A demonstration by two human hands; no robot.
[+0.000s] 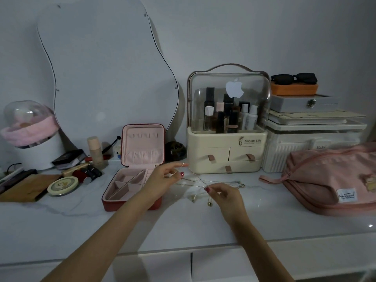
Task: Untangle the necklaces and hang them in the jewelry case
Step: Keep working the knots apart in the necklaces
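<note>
Hands at work above the white worktop: left hand raised just in front of the open jewelry case, thumb and fingertips pinching a fine gold chain; right hand lower and nearer the camera, pinching the same strand by thumb and forefinger. Necklaces strung between the two, one taut line slanting from upper left down to lower right, other thin chains crossing beneath it and trailing right along the worktop toward the cream cosmetics organizer. Small pendants dangling just below the right hand. Tangle apparently not yet cleared. Case directly left of the chains, lid upright, its row of hooks bare; left hand the nearer to it, likely the one to carry a freed end across. Pink pouch well apart on the right.
</note>
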